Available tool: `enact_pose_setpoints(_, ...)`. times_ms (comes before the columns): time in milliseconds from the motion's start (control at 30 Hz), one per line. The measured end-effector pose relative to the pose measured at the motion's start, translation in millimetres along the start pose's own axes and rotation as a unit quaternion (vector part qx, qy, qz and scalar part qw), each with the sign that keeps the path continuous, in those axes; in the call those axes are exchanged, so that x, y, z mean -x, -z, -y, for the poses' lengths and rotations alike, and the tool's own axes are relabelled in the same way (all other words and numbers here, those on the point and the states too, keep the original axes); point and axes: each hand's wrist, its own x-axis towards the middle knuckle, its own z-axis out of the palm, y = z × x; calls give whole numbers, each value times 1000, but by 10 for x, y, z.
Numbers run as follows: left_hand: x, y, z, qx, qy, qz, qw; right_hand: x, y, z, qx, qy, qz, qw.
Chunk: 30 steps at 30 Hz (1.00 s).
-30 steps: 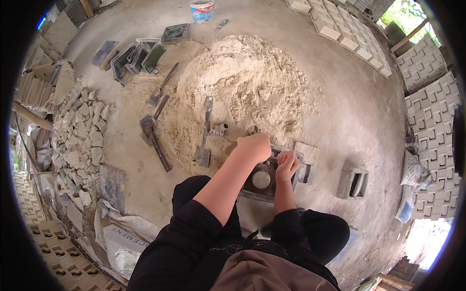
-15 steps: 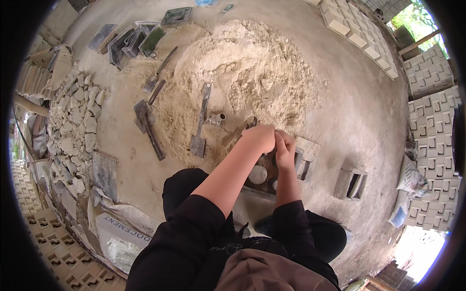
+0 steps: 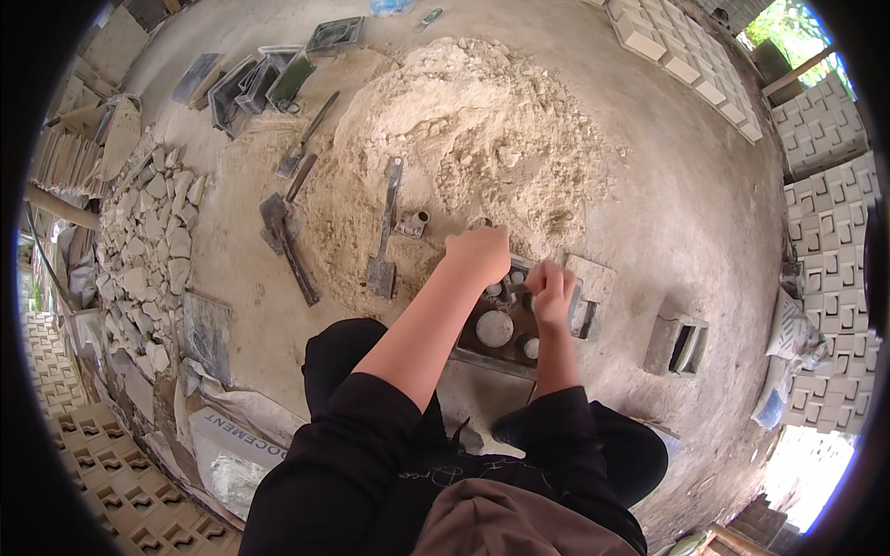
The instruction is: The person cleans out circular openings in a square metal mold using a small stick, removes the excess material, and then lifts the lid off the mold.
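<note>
A dark shallow mould box (image 3: pixel 513 357) lies in front of my knees, with a pale round disc (image 3: pixel 495 328) and a smaller round piece (image 3: pixel 531 347) in it. Over its far left edge my left hand (image 3: pixel 482 253) is closed, its fingertips turned away from view. Just beyond it shows a small round fitting (image 3: pixel 479 223), partly covered by the hand. My right hand (image 3: pixel 552 285) is curled into a fist above the box's right side; what it holds, if anything, is hidden. Between the hands, small grey parts (image 3: pixel 515 278) show in the box.
A large heap of pale powder (image 3: pixel 464 120) spreads ahead. Left of the box lie a trowel (image 3: pixel 380 273), a small pipe-like piece (image 3: pixel 413 223) and hammer-like tools (image 3: pixel 278 227). A slotted plate (image 3: pixel 591 287) and a hollow block (image 3: pixel 675 343) are at right; rubble (image 3: pixel 144 250) lies far left.
My hands have moved apart: the left went left, the right slightly right and down. More of the box and its round pieces now shows between them.
</note>
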Motion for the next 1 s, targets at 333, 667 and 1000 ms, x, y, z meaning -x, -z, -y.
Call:
enact_pose_setpoints(333, 202, 189, -47, -38, 7, 25, 999, 219, 22, -61, -9, 25, -21, 999)
enact_pose_setpoints(667, 185, 100, -52, -35, -8, 54, 998, 374, 133, -31, 27, 44, 11, 999)
enact_pose_setpoints(1000, 159, -35, 44, -57, 9, 66, 996, 439, 120, 28, 34, 80, -79, 993)
